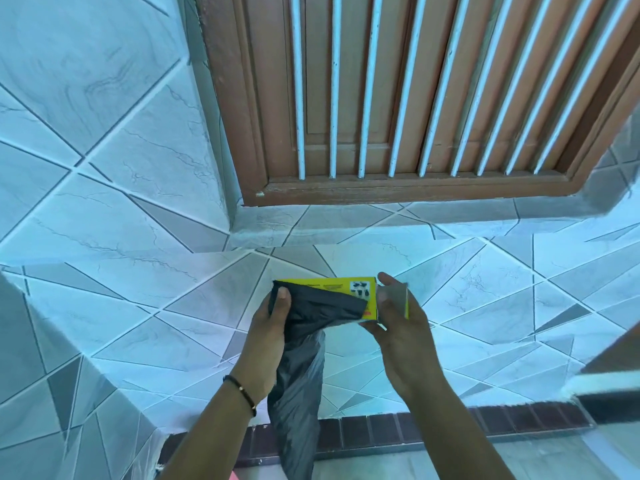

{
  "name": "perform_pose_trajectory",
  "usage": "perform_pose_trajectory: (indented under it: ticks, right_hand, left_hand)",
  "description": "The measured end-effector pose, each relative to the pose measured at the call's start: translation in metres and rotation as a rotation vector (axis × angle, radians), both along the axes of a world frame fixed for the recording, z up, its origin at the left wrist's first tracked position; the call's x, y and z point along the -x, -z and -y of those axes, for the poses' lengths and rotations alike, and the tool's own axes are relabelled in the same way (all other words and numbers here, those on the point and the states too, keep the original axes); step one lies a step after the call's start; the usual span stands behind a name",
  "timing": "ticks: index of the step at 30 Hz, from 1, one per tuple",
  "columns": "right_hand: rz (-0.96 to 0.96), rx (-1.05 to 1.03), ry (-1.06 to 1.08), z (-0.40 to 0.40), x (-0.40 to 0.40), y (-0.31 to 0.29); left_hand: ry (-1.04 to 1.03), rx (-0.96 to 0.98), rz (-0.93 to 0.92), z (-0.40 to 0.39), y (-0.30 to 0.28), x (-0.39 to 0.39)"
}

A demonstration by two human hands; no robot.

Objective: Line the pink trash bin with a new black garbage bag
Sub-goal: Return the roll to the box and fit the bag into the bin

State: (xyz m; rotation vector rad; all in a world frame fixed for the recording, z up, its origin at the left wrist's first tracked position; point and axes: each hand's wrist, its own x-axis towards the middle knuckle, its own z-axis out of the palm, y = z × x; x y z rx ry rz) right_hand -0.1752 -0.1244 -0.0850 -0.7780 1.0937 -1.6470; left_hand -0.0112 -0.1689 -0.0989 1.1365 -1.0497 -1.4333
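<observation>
A black garbage bag (301,382) hangs down from a yellow box (332,285) held in front of a tiled wall. My left hand (270,327) grips the bag's upper end where it comes out of the box, thumb pressed on the black plastic. My right hand (398,327) holds the box's right end, fingers around its open flap. A sliver of pink (234,475) shows at the bottom edge between my forearms; I cannot tell if it is the bin.
A tiled wall (138,306) fills the view, with a tiled ledge below a brown wooden window frame (398,188) with white bars. A row of dark red bricks (415,431) runs along the wall's base. A wall corner juts out at lower left.
</observation>
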Motion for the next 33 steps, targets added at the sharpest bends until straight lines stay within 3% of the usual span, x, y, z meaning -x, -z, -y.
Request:
perform_pose_trajectory:
  ticks: [3,7,14,21,27,33]
  right_hand:
    - [-0.206,0.075,0.017,-0.003,-0.006,0.004]
    - [-0.199,0.168,-0.094,-0.011,-0.002,0.001]
    - [-0.342,0.042,0.056,-0.012,-0.011,0.004]
    - [-0.552,-0.018,-0.058,-0.012,-0.011,0.013]
    - [-0.549,-0.022,-0.103,0.001,-0.006,0.015]
    - [-0.771,-0.010,-0.167,0.026,0.005,0.015]
  left_hand:
    - [-0.015,-0.020,0.022,-0.001,0.002,0.004]
    - [-0.039,-0.045,0.016,-0.002,0.002,0.005]
    - [-0.039,-0.054,0.034,-0.011,0.005,0.009]
    - [-0.072,-0.084,0.036,-0.016,0.011,0.007]
    - [-0.085,-0.088,0.042,-0.007,0.010,0.006]
    - [-0.061,-0.019,0.116,0.014,0.006,0.010]
